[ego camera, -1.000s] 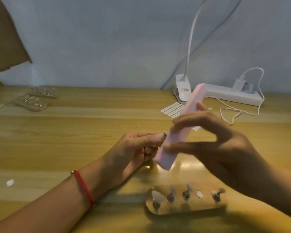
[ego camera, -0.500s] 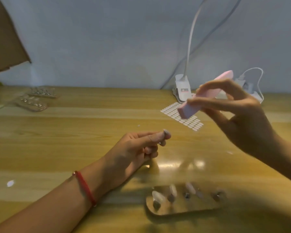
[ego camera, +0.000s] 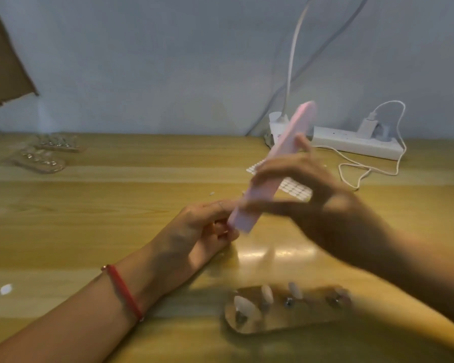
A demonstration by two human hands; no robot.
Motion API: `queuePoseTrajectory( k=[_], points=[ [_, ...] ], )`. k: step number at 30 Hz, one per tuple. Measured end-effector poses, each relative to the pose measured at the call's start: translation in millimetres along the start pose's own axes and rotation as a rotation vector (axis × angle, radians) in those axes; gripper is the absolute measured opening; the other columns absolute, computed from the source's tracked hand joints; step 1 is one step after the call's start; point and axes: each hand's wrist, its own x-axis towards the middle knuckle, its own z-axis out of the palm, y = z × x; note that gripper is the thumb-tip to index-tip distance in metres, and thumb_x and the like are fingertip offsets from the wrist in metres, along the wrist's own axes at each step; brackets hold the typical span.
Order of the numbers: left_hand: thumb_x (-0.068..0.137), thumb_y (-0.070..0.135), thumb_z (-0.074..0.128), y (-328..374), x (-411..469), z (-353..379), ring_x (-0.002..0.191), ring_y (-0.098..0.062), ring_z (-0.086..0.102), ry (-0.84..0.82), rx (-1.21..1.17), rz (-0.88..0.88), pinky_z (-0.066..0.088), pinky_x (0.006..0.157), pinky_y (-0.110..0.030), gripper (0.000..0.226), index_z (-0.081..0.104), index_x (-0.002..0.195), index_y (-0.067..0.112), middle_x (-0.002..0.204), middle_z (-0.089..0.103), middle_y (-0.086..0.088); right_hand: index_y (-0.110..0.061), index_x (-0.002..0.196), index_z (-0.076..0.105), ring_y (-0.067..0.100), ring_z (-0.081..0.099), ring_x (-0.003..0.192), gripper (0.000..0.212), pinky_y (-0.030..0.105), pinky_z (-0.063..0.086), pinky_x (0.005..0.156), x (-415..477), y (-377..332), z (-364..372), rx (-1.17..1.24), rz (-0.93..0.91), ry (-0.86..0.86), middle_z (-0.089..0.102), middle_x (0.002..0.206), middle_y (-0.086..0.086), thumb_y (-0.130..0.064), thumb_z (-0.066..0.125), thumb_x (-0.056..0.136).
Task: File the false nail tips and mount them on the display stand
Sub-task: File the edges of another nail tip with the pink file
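Our right grip (ego camera: 315, 205) is holding the pink nail file (ego camera: 281, 158), its low end at our left grip (ego camera: 199, 229). That one is curling up, but we cannot tell what it is pinching. The stand (ego camera: 309, 318) with nail tips (ego camera: 243, 305) is sitting on the bench (ego camera: 89, 218).

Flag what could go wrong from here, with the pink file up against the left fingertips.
1. The pink file in the right hand covers the fingertips of the left hand, so the pinched nail tip is hidden; a stroke could scrape skin or flick the tip away.
2. The right forearm passes close by the right end of the display stand; lowering it might knock the mounted tips.
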Motion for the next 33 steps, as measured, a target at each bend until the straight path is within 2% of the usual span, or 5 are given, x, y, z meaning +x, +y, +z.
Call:
queuePoseTrajectory(
  k=[7, 11, 16, 20, 33],
  points=[
    [0.056, 0.028, 0.083, 0.7, -3.2, 2.5, 0.064, -0.006, 0.061, -0.033, 0.022, 0.02, 0.05, 0.056, -0.016, 0.018, 0.078, 0.07, 0.017, 0.066, 0.068, 0.005, -0.02, 0.113, 0.07, 0.027, 0.055, 0.118, 0.04, 0.065, 0.023, 0.111, -0.9, -17.7, 5.0, 0.077, -0.079, -0.047, 0.06, 0.119, 0.014, 0.006, 0.065, 0.082],
    [0.059, 0.022, 0.075, -3.0, 2.1, -0.4, 0.066, -0.005, 0.043, 0.051, 0.003, -0.002, 0.039, 0.063, -0.018, 0.018, 0.079, 0.076, 0.016, 0.072, 0.062, 0.005, -0.016, 0.113, 0.065, 0.039, 0.058, 0.106, 0.026, 0.061, 0.044, 0.095, 6.1, 19.9, -12.5, 0.087, 0.241, 0.067, 0.061, 0.114, 0.021, -0.005, 0.056, 0.092],
    [0.059, 0.022, 0.073, -4.4, -0.9, 4.2, 0.057, -0.002, 0.061, -0.016, -0.002, 0.035, 0.047, 0.052, -0.013, 0.022, 0.079, 0.079, 0.015, 0.069, 0.07, 0.004, -0.052, 0.114, 0.053, 0.029, 0.055, 0.116, 0.052, 0.057, 0.026, 0.113, -2.9, -19.8, 3.6, 0.326, 0.015, -0.022, 0.059, 0.116, 0.014, -0.005, 0.057, 0.091],
    [0.06, 0.033, 0.072, -8.0, 2.4, 0.7, 0.066, 0.003, 0.056, 0.088, 0.099, 0.03, 0.042, 0.069, -0.017, 0.027, 0.079, 0.085, 0.023, 0.076, 0.067, 0.013, -0.018, 0.116, 0.063, 0.03, 0.058, 0.104, 0.031, 0.053, 0.049, 0.089, -3.5, 19.2, -15.5, 0.242, 0.319, 0.062, 0.059, 0.113, 0.018, -0.002, 0.06, 0.09],
    [0.073, 0.024, 0.066, -13.6, -1.0, 4.8, 0.076, -0.008, 0.064, 0.125, 0.407, 0.271, 0.049, 0.065, -0.014, 0.026, 0.077, 0.095, 0.017, 0.088, 0.075, -0.004, -0.027, 0.12, 0.067, 0.014, 0.054, 0.116, 0.028, 0.026, 0.046, 0.093, -8.3, -2.5, -13.3, 0.498, 0.204, -0.132, 0.056, 0.12, -0.001, -0.022, 0.055, 0.095]
  ],
)
